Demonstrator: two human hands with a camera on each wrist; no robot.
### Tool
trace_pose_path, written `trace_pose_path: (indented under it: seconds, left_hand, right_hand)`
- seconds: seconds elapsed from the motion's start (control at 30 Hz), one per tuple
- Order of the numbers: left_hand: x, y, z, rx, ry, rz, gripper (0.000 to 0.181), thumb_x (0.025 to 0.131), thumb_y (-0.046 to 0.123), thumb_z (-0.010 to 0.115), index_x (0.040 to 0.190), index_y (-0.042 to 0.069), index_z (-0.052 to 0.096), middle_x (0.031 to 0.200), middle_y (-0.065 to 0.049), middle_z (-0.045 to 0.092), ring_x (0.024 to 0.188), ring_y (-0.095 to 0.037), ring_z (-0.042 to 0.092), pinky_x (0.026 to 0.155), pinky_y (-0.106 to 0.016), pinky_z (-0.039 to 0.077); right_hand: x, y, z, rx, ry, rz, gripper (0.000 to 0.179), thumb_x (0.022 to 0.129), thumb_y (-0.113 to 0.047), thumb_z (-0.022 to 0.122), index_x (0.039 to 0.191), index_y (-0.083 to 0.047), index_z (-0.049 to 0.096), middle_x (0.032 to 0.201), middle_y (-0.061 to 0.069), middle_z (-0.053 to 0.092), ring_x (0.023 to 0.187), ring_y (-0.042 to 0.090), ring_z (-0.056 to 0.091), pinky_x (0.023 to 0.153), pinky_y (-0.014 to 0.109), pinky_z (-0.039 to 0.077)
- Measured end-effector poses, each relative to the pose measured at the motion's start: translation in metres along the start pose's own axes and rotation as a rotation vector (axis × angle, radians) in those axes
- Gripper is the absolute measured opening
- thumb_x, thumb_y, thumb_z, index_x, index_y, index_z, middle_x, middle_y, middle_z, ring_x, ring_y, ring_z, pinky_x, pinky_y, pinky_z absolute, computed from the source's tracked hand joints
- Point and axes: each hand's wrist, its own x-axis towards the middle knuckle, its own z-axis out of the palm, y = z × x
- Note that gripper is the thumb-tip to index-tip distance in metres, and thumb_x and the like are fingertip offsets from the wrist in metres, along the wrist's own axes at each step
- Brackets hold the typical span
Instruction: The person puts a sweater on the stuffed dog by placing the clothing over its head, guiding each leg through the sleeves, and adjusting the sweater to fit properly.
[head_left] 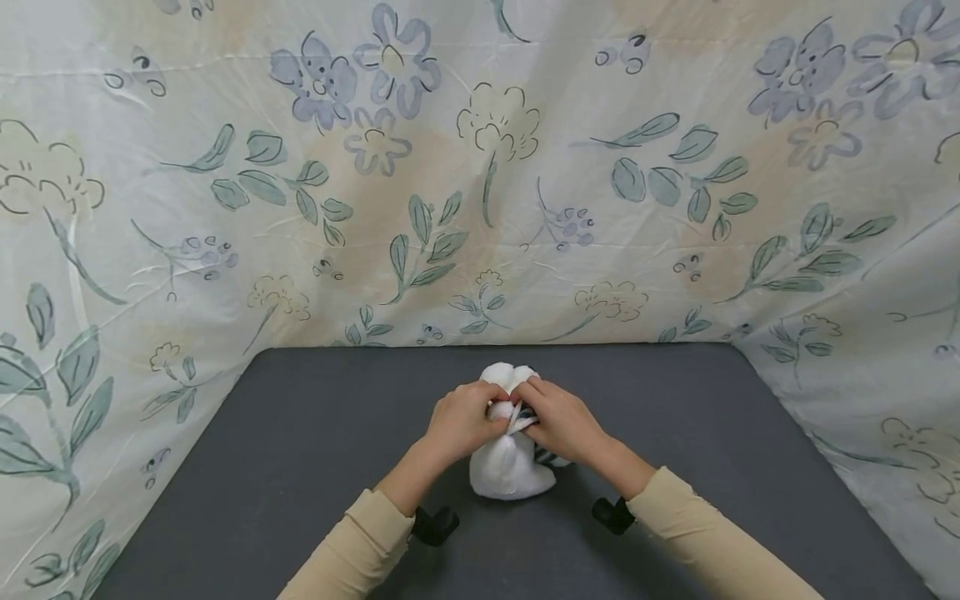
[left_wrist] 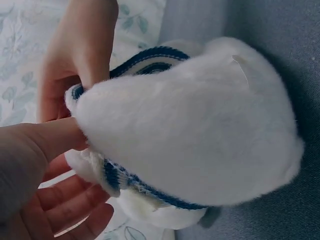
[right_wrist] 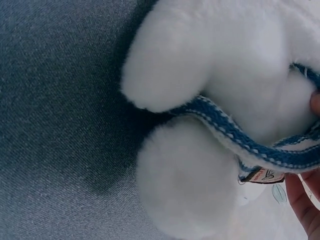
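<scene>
A white plush toy (head_left: pixel 504 471) sits upright on the dark table, wearing a blue-and-white striped knitted garment (right_wrist: pixel 235 135). Behind its neck, my left hand (head_left: pixel 467 421) has thumb and index finger at the garment's edge; in the left wrist view the thumb lies against the fur while the other fingers (left_wrist: pixel 75 210) spread loosely below. My right hand (head_left: pixel 562 421) pinches the knit from the other side. Its fingertips (right_wrist: pixel 300 200) show by a small printed label (right_wrist: pixel 262 175) on the garment. The thumb-and-finger contact of the left hand is partly hidden by the toy.
The dark grey tabletop (head_left: pixel 300 467) reaches back to a pale floral cloth (head_left: pixel 480 208), which hangs behind and along both sides. Black wrist-worn devices (head_left: pixel 437 527) show beneath both forearms. A thin white tag (left_wrist: pixel 241 72) stands out from the toy's fur.
</scene>
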Motion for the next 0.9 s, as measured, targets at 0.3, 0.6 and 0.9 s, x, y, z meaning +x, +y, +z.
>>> trace_pose_path:
  seconds: [0.3,0.6,0.9]
  left_hand:
    - [-0.003,-0.005,0.008,-0.045,0.072,-0.009,0.012,0.08,0.021,0.068,0.092,0.02,0.069,0.08,0.007,0.062,0.062,-0.004,0.051,0.05,-0.02,0.039]
    - [-0.003,-0.013,0.006,-0.106,0.151,0.039,0.008,0.081,0.016,0.066,0.088,0.017,0.068,0.075,0.007,0.06,0.058,-0.003,0.047,0.048,-0.019,0.037]
    - [-0.002,-0.014,0.001,-0.138,0.145,0.013,0.008,0.08,0.016,0.067,0.088,0.016,0.069,0.076,0.005,0.06,0.057,-0.004,0.047,0.048,-0.02,0.037]
  right_hand:
    - [-0.004,-0.001,0.001,0.054,0.023,0.021,0.033,0.076,-0.004,0.068,0.102,-0.018,0.054,0.091,-0.006,0.053,0.075,0.005,0.049,0.08,0.029,0.048]
    - [-0.011,-0.003,0.002,0.03,0.106,-0.164,0.027,0.076,-0.006,0.072,0.096,-0.017,0.057,0.092,-0.004,0.053,0.074,0.006,0.048,0.061,0.022,0.043]
    - [-0.012,-0.001,0.002,0.035,0.039,-0.24,0.023,0.077,-0.006,0.071,0.094,-0.019,0.063,0.091,-0.004,0.056,0.073,0.008,0.048,0.061,0.023,0.042]
